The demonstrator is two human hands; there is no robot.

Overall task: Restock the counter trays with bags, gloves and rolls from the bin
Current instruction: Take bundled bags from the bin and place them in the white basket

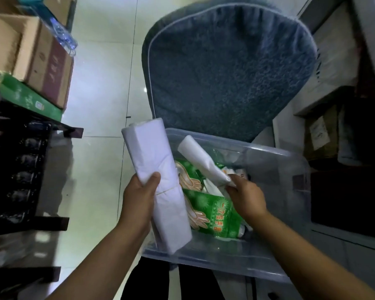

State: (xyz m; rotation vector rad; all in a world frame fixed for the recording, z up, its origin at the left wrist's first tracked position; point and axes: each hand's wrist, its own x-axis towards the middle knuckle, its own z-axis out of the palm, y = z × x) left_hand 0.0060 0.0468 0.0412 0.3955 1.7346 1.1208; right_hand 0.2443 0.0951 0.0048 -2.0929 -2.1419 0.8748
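Head view, looking steeply down: the left hand (139, 198), in the lower centre of the frame, is clenched round a long white bundle of bags (158, 180), with the thumb laid across its front face and the fingers hidden behind it. The bundle stands nearly upright and tilts toward the upper left. Its top end is over the pale tiled floor (100, 105) and its bottom end overlaps the left near corner of the clear plastic bin (214, 256). To the right of centre, the right hand (245, 195) reaches into the bin and pinches the lower end of a smaller white bundle (201, 161), which slants up toward the bin's far rim. Beneath and between the two hands, inside the bin, lie green glove packs (217, 215) printed with pictures of hands, one partly under the other, with more white packaging among them that is too blurred to make out. A blue-grey cushioned seat (225, 72) fills the upper centre of the frame, just beyond the bin. In the upper left, a cardboard box (30, 50) sits on a flat green box (26, 98). Below them, along the left edge, stands a dark rack (20, 159) holding dark bottles.
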